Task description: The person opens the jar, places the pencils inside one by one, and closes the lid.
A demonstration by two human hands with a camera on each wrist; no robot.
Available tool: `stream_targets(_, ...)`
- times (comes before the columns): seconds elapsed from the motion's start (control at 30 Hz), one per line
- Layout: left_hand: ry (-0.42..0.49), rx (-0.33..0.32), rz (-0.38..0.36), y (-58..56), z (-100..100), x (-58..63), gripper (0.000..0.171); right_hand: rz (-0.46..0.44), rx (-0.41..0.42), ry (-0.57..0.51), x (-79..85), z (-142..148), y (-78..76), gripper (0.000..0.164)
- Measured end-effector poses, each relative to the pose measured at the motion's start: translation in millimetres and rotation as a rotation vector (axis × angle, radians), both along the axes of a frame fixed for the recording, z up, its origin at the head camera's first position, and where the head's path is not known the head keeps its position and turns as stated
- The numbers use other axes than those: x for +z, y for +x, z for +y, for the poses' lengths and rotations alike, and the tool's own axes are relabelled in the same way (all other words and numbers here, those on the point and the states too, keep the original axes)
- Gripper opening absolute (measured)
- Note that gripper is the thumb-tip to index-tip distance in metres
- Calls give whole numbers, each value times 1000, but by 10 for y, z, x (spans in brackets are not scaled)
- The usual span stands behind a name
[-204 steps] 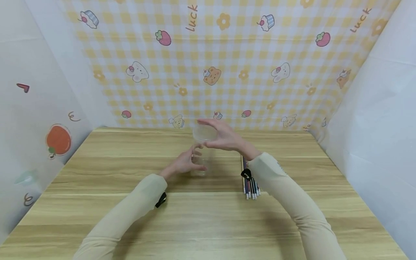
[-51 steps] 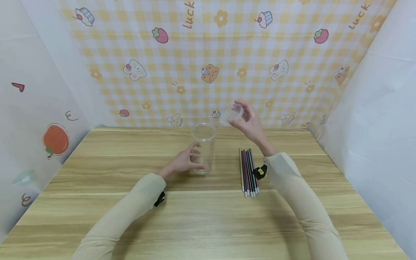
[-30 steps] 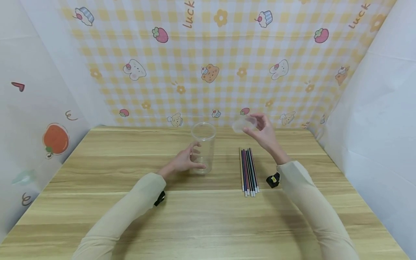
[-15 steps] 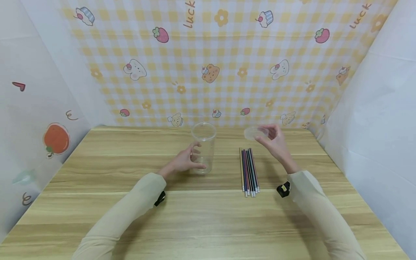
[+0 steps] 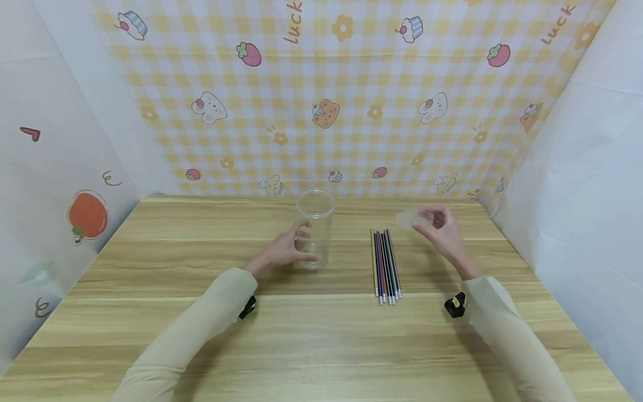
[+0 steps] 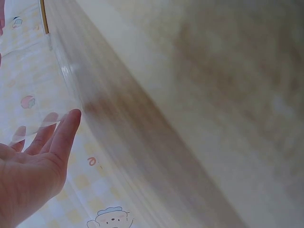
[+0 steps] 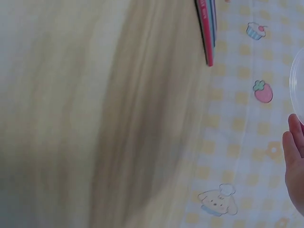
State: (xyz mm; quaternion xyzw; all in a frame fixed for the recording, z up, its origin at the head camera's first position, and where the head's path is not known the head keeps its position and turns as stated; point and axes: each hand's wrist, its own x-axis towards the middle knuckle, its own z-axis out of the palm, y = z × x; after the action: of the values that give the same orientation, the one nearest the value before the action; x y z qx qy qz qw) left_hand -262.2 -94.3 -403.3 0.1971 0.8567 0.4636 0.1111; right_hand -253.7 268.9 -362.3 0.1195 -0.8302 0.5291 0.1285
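Note:
A tall clear plastic jar [image 5: 322, 234] stands upright and uncovered at the table's middle. My left hand [image 5: 285, 249] holds it low on its left side, thumb in front and fingers curving behind. In the left wrist view, those fingers [image 6: 70, 130] lie along the see-through wall. To the right, my right hand [image 5: 446, 237] pinches a translucent round lid [image 5: 408, 218] by its right edge, beyond the far ends of the pencils. Only part of the lid [image 7: 297, 88] shows at the right wrist view's edge, with fingertips [image 7: 289, 142] under it.
Several pencils [image 5: 385, 268] lie in a bundle between the jar and my right forearm, white eraser ends toward me. The wooden table [image 5: 321, 346] meets a checked cloth backdrop [image 5: 281, 84] at the back. White cloth walls [image 5: 582, 184] stand on both sides.
My right hand has taken the lid off the jar's top, then carried it right and lowered it past the pencils. The left hand has stayed at the jar.

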Motion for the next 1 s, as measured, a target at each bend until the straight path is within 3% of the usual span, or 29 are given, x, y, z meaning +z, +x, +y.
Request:
stream_targets(0.17,-14,5,4,3,4,3,85,-29,-39,39,-242,226,-129,54)
stream_targets(0.27,-19,6,5,3,4,2,85,-62,-48,56,-295,294,-141,58)
stream_targets(0.5,-22,7,4,9,0,5,83,-132,6,128,-345,411,-142,67)
stream_targets(0.8,-16,4,4,15,5,14,81,-236,-15,237,-384,483,-137,73)
stream_targets(1.0,-8,-1,-2,15,3,18,83,-283,45,280,-390,543,-140,76)
